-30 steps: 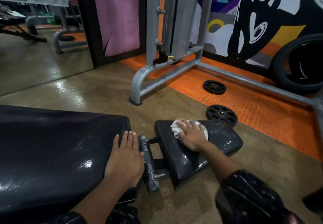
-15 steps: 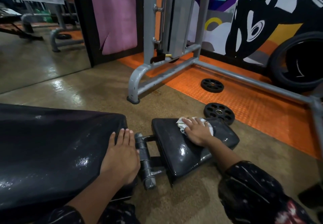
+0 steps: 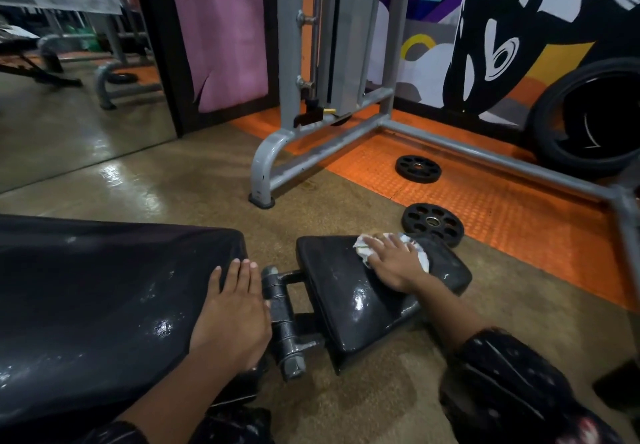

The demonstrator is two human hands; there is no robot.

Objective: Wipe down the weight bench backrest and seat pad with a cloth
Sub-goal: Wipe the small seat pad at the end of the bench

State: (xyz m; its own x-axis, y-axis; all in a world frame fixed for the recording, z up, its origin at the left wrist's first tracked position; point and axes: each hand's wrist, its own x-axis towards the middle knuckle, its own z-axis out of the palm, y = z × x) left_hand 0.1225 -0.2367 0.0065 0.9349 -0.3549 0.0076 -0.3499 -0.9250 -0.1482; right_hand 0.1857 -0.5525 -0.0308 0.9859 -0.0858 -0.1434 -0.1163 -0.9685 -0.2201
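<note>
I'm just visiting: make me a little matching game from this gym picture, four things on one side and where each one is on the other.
Things:
1. cloth
2. left hand
3. near weight plate
4. tyre

Places:
a. leaning at the painted wall
b. flat on the backrest
c. under the right hand on the seat pad
d. on the floor just beyond the seat pad

Pairs: 1-c, 2-b, 3-d, 4-a

Pretty clearly a gym. The grey steel machine frame (image 3: 322,152) with its upright guide rods is the giveaway, standing partly on orange studded rubber flooring (image 3: 502,215). Two black weight plates (image 3: 433,223) lie on the floor just right of the frame's foot, a big tyre (image 3: 588,117) leans on the painted mural wall (image 3: 502,27) behind it, and a wall mirror (image 3: 69,97) sits off to its left.
</note>
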